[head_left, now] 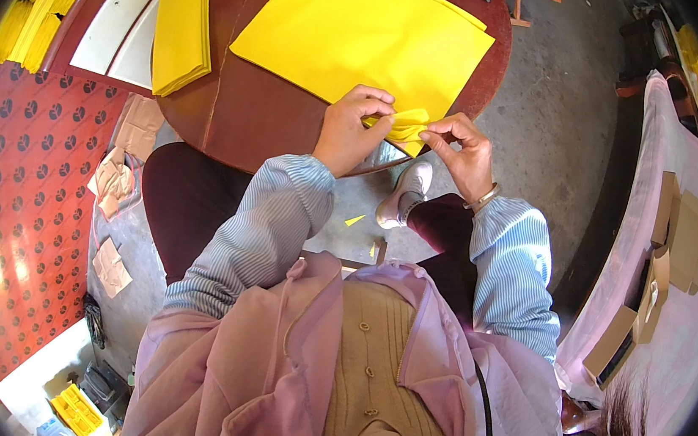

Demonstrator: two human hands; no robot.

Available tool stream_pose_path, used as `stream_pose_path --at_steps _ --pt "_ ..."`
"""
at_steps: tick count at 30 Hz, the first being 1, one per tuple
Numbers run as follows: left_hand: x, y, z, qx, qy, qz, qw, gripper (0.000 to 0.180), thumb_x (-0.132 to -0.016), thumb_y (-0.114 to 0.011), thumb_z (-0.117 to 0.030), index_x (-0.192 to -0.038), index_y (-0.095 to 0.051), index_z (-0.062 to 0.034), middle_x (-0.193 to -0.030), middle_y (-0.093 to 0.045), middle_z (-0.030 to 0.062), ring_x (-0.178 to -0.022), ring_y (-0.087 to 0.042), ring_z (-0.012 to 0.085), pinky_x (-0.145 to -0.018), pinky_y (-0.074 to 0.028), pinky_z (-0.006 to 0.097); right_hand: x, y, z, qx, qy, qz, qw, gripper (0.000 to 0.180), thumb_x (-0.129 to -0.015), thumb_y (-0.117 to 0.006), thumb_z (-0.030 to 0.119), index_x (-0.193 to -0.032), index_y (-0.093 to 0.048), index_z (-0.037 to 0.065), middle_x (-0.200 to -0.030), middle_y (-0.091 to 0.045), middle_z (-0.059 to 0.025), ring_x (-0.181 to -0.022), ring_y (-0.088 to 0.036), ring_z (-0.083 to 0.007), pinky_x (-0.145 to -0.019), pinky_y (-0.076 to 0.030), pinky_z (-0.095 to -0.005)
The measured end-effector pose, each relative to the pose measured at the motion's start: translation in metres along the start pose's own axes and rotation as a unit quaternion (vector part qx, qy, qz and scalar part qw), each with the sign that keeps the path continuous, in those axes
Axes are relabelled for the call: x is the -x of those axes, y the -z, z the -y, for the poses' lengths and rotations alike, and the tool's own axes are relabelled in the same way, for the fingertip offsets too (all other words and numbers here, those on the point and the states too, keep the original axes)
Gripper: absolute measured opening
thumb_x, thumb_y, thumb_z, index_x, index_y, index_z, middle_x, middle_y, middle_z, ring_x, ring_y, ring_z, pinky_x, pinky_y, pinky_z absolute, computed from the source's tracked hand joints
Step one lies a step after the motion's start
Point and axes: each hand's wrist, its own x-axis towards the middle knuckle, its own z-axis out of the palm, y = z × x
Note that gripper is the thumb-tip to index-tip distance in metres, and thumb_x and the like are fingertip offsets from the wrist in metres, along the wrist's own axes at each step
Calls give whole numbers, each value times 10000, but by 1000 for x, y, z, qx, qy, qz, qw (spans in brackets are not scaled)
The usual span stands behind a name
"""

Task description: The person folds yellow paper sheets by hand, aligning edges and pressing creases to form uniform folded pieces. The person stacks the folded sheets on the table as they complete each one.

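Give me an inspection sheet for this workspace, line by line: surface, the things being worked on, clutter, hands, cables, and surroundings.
Surface: round dark wooden table, seen from above at the person's knees.
Job's things: large yellow sheet on the table, its near corner folded and pinched at the table edge.
Clutter: stack of yellow sheets at the table's left; small yellow scrap and brown paper pieces on the floor.
Hands: left hand and right hand both pinch the folded corner.
Cables: thin black cord over the person's clothing.
Surroundings: grey concrete floor, red patterned panel on the left, flat cardboard pieces on pale cloth on the right.
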Motion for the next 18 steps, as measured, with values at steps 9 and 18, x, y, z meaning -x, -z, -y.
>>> stream_pose_path --at_steps 9,18 --pt "2 -6 0 -3 -14 -23 1000 158 -829 -806 -99 -948 -782 2 -1133 -724 100 -991 -732 236 -889 -585 347 1 -3 -5 -34 -10 -3 999 138 -910 -839 38 -1026 -764 28 -956 -692 -26 -864 -644 -108 -791 -532 -272" --pt "1 -4 2 0 -5 -20 1000 149 -888 -810 -89 -1012 -783 -10 -1170 -741 101 -1042 -735 210 -908 -581 319 1 0 2 17 24 5 1000 122 -898 -845 36 -1003 -784 19 -959 -698 -28 -856 -648 -112 -784 -538 -274"
